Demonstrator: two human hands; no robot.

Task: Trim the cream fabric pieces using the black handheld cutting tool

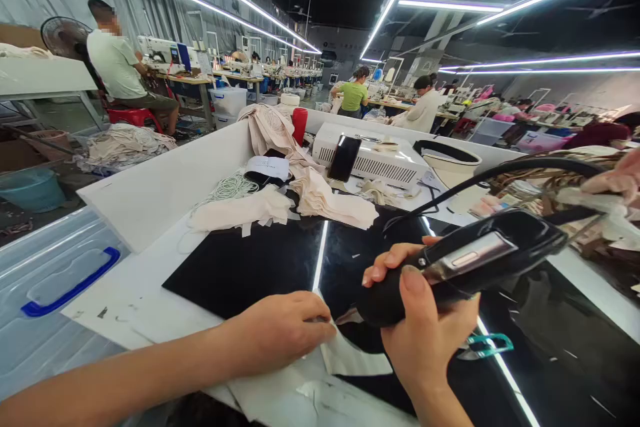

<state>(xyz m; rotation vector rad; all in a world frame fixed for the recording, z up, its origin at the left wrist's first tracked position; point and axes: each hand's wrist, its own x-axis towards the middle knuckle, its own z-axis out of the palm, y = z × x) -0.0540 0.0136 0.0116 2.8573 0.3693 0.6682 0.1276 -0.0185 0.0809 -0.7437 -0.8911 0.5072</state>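
My right hand (425, 320) is wrapped round a black corded hand tool (475, 257) with a silver panel on its side; its working end is hidden from me. The thick black cable (480, 177) leaves its rear and arcs up over the table. Pinched fingers of my left hand (287, 330) hold the edge of a curved cream fabric piece (353, 353), which lies on the glossy black board (250, 273) just below the tool. Beside my right wrist rests a pair of teal-handled thread snips (487, 345).
Stacks of cream fabric pieces (335, 203) and a tangle of pale green cord (230, 187) lie at the board's far edge. Behind them stand a white vented machine (373, 157), a phone (345, 157) and a red cone (299, 125). Clear bins (75, 280) stand left. Other people work farther off.
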